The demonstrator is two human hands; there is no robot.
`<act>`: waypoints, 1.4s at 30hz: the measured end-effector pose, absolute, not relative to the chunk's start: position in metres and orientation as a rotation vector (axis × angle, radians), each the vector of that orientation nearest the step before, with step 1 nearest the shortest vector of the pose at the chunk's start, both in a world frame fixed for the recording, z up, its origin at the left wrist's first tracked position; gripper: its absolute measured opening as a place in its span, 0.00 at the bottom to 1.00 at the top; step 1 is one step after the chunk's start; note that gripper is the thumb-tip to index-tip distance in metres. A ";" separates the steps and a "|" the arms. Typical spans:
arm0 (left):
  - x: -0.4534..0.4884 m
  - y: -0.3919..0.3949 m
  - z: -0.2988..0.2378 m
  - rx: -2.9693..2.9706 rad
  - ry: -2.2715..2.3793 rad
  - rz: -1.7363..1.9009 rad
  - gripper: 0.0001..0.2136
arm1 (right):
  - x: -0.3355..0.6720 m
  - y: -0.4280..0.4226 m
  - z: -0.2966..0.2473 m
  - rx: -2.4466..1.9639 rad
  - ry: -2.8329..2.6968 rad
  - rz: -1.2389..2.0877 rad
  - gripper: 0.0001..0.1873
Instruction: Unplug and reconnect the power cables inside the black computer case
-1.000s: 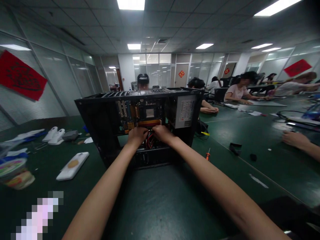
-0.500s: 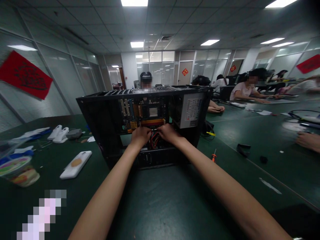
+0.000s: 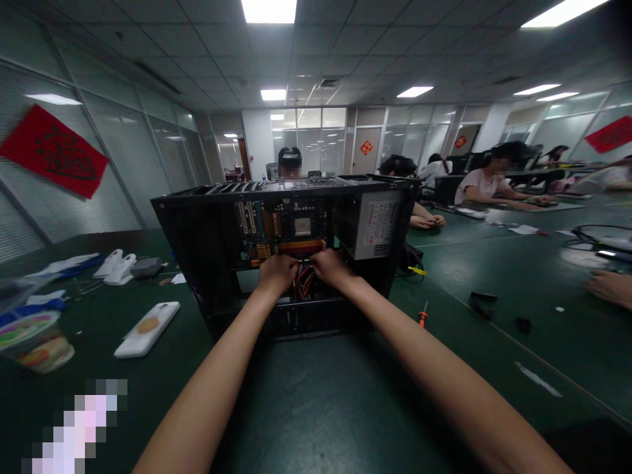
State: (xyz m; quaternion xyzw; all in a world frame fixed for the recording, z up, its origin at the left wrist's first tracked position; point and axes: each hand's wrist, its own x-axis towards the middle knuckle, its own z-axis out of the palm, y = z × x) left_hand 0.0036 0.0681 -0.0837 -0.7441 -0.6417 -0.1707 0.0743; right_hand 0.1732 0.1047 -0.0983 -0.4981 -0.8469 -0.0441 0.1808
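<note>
An open black computer case (image 3: 197,243) stands on the green table (image 3: 316,401) in front of me, its motherboard (image 3: 281,227) and grey power supply (image 3: 378,224) facing me. My left hand (image 3: 277,272) and my right hand (image 3: 330,266) reach inside it, side by side, just under the motherboard's yellow and orange slots. Both have their fingers curled inward over a bundle of red and black cables (image 3: 305,283). What the fingertips pinch is hidden behind the knuckles.
A white phone case (image 3: 147,328) and a food bowl (image 3: 32,339) lie at the left. A small orange screwdriver (image 3: 422,316) and black parts (image 3: 481,304) lie at the right. Another person's hand (image 3: 609,286) rests at the far right; several people sit behind.
Both hands stay at the same spot inside the case; only the view has shifted slightly.
</note>
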 end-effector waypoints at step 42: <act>-0.001 -0.074 -0.153 -1.903 -1.683 -0.825 0.21 | 0.243 -0.003 -0.153 -1.125 -2.246 -0.535 0.14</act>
